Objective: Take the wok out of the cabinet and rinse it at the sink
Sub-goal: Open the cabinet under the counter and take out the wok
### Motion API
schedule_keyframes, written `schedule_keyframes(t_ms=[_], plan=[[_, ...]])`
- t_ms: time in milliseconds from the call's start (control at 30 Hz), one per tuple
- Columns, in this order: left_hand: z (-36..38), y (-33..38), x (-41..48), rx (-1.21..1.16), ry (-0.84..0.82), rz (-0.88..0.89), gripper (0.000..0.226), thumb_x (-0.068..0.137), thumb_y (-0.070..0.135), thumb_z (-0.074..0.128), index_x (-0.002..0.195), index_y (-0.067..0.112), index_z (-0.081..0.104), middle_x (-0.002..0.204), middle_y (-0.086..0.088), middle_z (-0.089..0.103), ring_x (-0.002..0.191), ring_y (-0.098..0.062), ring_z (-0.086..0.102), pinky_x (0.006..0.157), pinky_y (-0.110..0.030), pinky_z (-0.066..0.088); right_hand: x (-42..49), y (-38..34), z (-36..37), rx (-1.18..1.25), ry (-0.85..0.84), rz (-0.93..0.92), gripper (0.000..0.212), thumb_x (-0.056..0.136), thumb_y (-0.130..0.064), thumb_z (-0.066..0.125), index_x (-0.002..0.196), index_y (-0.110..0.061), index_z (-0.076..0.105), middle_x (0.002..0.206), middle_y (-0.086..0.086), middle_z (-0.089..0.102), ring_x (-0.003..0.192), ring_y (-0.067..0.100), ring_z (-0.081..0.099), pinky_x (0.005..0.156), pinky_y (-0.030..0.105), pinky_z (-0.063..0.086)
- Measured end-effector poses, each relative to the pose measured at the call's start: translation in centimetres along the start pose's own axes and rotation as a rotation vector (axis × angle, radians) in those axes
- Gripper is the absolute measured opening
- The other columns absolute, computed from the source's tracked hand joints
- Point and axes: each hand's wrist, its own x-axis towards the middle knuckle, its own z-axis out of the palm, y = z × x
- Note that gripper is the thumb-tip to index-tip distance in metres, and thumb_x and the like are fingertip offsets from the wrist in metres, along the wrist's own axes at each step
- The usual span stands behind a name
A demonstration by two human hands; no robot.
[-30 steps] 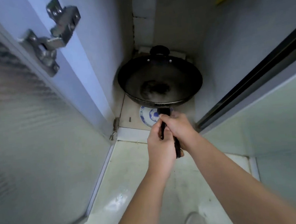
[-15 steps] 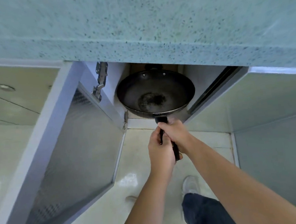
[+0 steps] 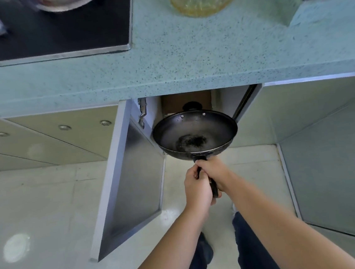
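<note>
Both our left hand (image 3: 197,187) and right hand (image 3: 216,174) clench the round black metal wok's (image 3: 195,133) long handle; it looks heavy and front-weighted.

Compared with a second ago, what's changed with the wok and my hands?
The round black metal wok has come out of the cabinet, off the blue-and-white plate it sat on, toward you; it now hangs at the opening beside the open frosted door. Unchanged: left hand and right hand both grip its black handle.
</note>
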Motion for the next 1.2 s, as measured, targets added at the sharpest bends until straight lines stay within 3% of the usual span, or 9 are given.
schedule_keyframes(t_ms=[67, 200, 500, 733, 867, 1000, 1133, 1200], plan=[[-0.6, -0.2, -1.2, 0.022, -0.022, -0.004, 0.032, 0.097, 0.011, 0.031, 0.077, 0.026, 0.052, 0.058, -0.007, 0.053, 0.029, -0.010, 0.044, 0.031, -0.014, 0.029, -1.3, 0.4, 0.2, 0.023, 0.015, 0.014, 0.016, 0.084, -0.008, 0.048, 0.070, -0.005, 0.054, 0.059, 0.009, 0.055, 0.061, 0.025, 0.054, 0.059, 0.033, 0.044], [-1.7, -0.5, -3.6, 0.087, -0.052, -0.018, 0.028, 0.096, 0.010, 0.030, 0.088, 0.016, 0.056, 0.056, -0.007, 0.051, 0.025, -0.009, 0.042, 0.030, -0.012, 0.027, -4.1, 1.2, 0.6, 0.077, 0.041, 0.046, 0.015, 0.086, -0.007, 0.048, 0.072, -0.004, 0.054, 0.059, 0.009, 0.055, 0.056, 0.021, 0.052, 0.054, 0.029, 0.041], [-2.6, -3.4, -10.3, 0.178, -0.116, -0.038, 0.036, 0.096, 0.009, 0.030, 0.069, 0.022, 0.050, 0.062, -0.007, 0.046, 0.043, -0.015, 0.041, 0.030, -0.016, 0.028, -11.6, 4.6, 0.2, 0.158, 0.127, 0.110, 0.024, 0.087, -0.010, 0.051, 0.064, -0.008, 0.052, 0.059, 0.008, 0.054, 0.058, 0.024, 0.052, 0.061, 0.032, 0.043], [-2.0, -7.1, -15.9, 0.216, -0.184, 0.007, 0.027, 0.094, 0.014, 0.033, 0.092, 0.019, 0.059, 0.036, 0.005, 0.048, 0.028, -0.016, 0.040, 0.037, -0.017, 0.029, -18.7, 7.5, -2.6, 0.237, 0.214, 0.056, 0.025, 0.089, -0.009, 0.051, 0.064, -0.010, 0.048, 0.058, 0.004, 0.050, 0.054, 0.015, 0.048, 0.048, 0.025, 0.037], [-1.4, -7.9, -20.4, 0.263, -0.267, 0.080, 0.025, 0.096, 0.018, 0.034, 0.104, 0.023, 0.057, 0.059, -0.004, 0.058, 0.031, -0.014, 0.046, 0.035, -0.017, 0.032, -23.3, 8.7, -4.7, 0.271, 0.273, 0.031, 0.028, 0.090, -0.012, 0.051, 0.062, -0.009, 0.047, 0.055, 0.004, 0.049, 0.050, 0.015, 0.047, 0.040, 0.020, 0.037], [-1.2, -8.6, -24.4, 0.323, -0.353, 0.166, 0.025, 0.096, 0.020, 0.037, 0.112, 0.026, 0.056, 0.087, -0.013, 0.064, 0.051, -0.020, 0.055, 0.032, -0.017, 0.036, -27.7, 9.9, -6.1, 0.373, 0.351, -0.017, 0.026, 0.092, -0.014, 0.050, 0.067, -0.008, 0.047, 0.057, 0.006, 0.048, 0.049, 0.017, 0.046, 0.042, 0.021, 0.037], [-0.5, -9.3, -27.8, 0.370, -0.438, 0.264, 0.026, 0.095, 0.021, 0.038, 0.113, 0.029, 0.055, 0.107, -0.015, 0.068, 0.085, -0.035, 0.066, 0.049, -0.023, 0.045, -31.3, 10.9, -7.9, 0.426, 0.459, -0.095, 0.030, 0.092, -0.013, 0.050, 0.063, -0.009, 0.045, 0.056, 0.005, 0.046, 0.050, 0.016, 0.045, 0.045, 0.023, 0.038], [0.0, -9.7, -29.3, 0.378, -0.487, 0.310, 0.026, 0.096, 0.020, 0.038, 0.114, 0.029, 0.054, 0.108, -0.015, 0.067, 0.081, -0.030, 0.063, 0.052, -0.025, 0.045, -32.9, 11.3, -8.8, 0.435, 0.508, -0.136, 0.030, 0.091, -0.012, 0.050, 0.061, -0.010, 0.045, 0.056, 0.005, 0.046, 0.052, 0.016, 0.045, 0.051, 0.028, 0.036]])
